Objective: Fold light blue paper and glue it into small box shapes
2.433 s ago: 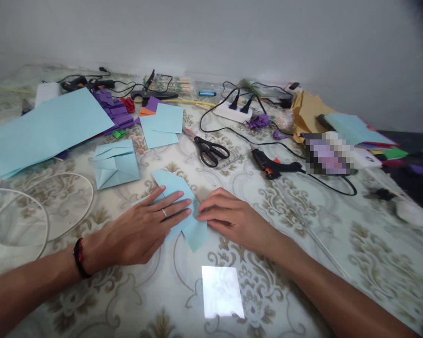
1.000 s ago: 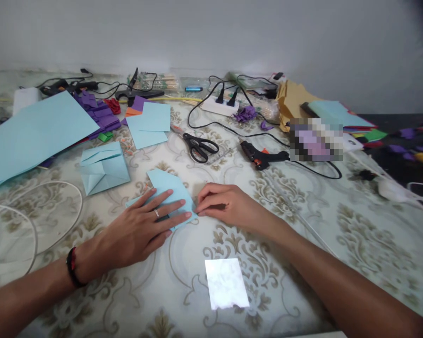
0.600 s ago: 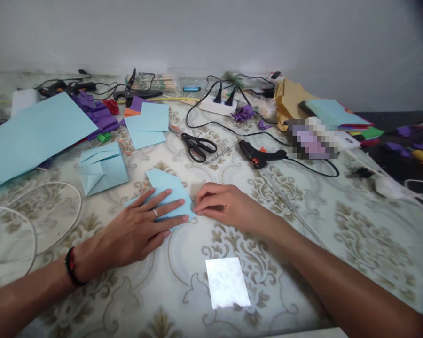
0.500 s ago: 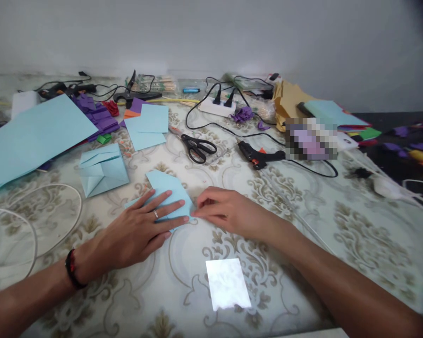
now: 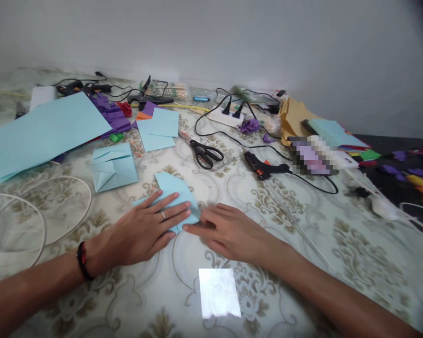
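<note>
A folded sheet of light blue paper lies on the patterned tabletop in front of me. My left hand rests flat across it, fingers spread, covering much of its middle and lower part. At the paper's lower right corner, my right hand has its fingers bent in, gripping the edge; the exact contact is partly hidden. Behind and left sits a second light blue piece, folded with a pocket-like front. Light blue squares lie farther back, beside black-handled scissors.
Large light blue sheets cover the left side, near purple folded strips and white wire loops. A glue gun and its cord lie to the right. Farther back stands a white power strip. Brown paper is at right.
My right hand has shifted toward me along the paper's lower right corner, one finger now reaching under the left fingertips. The left hand stays on the paper. The whole view has shifted slightly.
</note>
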`<state>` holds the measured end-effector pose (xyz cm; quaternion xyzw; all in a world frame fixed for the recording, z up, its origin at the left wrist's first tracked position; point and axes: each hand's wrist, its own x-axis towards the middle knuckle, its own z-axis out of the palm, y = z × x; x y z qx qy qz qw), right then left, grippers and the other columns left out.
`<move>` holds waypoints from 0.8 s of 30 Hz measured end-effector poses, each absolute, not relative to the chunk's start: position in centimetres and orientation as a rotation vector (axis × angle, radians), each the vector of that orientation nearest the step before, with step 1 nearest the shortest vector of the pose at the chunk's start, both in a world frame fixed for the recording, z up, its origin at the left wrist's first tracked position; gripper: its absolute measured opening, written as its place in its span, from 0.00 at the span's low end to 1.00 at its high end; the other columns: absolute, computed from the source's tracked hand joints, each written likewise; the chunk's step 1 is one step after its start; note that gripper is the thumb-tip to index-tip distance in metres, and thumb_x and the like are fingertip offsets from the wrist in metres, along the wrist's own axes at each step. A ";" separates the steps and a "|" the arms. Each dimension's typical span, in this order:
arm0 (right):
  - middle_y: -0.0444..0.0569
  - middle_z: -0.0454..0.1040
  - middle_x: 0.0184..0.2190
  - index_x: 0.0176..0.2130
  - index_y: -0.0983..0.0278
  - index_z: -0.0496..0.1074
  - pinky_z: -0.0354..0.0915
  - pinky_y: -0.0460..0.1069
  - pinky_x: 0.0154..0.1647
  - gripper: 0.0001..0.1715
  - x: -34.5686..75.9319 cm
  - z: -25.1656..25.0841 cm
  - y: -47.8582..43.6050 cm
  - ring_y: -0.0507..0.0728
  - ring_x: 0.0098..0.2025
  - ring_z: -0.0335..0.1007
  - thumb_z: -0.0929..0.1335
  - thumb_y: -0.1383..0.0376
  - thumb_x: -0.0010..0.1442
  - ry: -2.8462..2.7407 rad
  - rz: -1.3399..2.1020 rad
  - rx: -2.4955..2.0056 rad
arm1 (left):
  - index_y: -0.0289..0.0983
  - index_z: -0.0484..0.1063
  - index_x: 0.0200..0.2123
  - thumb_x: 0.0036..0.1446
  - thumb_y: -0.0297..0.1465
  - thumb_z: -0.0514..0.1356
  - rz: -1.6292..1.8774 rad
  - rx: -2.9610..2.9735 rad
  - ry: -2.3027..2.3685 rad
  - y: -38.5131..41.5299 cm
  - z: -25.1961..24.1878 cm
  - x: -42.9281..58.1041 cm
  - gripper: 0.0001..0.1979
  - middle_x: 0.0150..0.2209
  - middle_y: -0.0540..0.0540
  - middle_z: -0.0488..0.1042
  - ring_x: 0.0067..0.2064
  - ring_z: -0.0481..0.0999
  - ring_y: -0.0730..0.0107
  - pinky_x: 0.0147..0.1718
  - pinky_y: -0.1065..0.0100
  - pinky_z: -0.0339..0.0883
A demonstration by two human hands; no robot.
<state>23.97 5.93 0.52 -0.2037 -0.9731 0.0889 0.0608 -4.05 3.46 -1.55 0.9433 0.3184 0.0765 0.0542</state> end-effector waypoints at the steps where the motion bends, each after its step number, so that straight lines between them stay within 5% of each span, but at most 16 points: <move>1: 0.49 0.73 0.36 0.60 0.59 0.74 0.65 0.54 0.40 0.23 23.8 0.6 5.9 0.58 0.36 0.67 0.66 0.69 0.68 -2.968 0.251 -0.607 | 0.42 0.57 0.74 0.75 0.36 0.51 0.231 2.865 0.967 3.5 -1.6 -4.0 0.26 0.75 0.52 0.57 0.77 0.50 0.58 0.76 0.51 0.37; 8: 0.49 0.76 0.36 0.62 0.59 0.72 0.65 0.55 0.43 0.27 22.7 0.8 5.6 0.59 0.38 0.69 0.72 0.68 0.64 -3.043 0.197 -0.565 | 0.41 0.57 0.74 0.75 0.34 0.52 0.243 2.857 0.960 3.5 -1.7 -4.0 0.27 0.75 0.50 0.58 0.77 0.51 0.58 0.76 0.50 0.38; 24: 0.45 0.74 0.26 0.48 0.60 0.83 0.65 0.51 0.35 0.19 26.3 0.2 7.1 0.56 0.30 0.68 0.64 0.70 0.67 -2.797 0.225 -0.659 | 0.53 0.60 0.72 0.75 0.35 0.53 0.189 2.846 0.945 3.7 -1.3 -4.0 0.25 0.75 0.52 0.56 0.76 0.54 0.53 0.74 0.45 0.44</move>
